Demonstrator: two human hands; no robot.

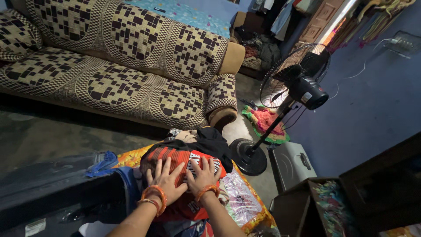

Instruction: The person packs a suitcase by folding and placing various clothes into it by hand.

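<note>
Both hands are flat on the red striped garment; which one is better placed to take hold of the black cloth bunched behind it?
Right, probably. The right hand lies on the red striped garment directly below the black cloth, fingertips pointing toward it. The left hand sits further left, beside the dark case.

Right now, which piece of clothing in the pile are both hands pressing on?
The red striped garment. Both the left hand and right hand lie flat on it; the black garment behind lies untouched.

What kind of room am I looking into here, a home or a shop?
Most likely a living room in a home. A long sofa with checked covers lines the wall, a pedestal fan stands on the floor, and both hands, left and right, press flat on a red garment atop a clothes pile.
</note>
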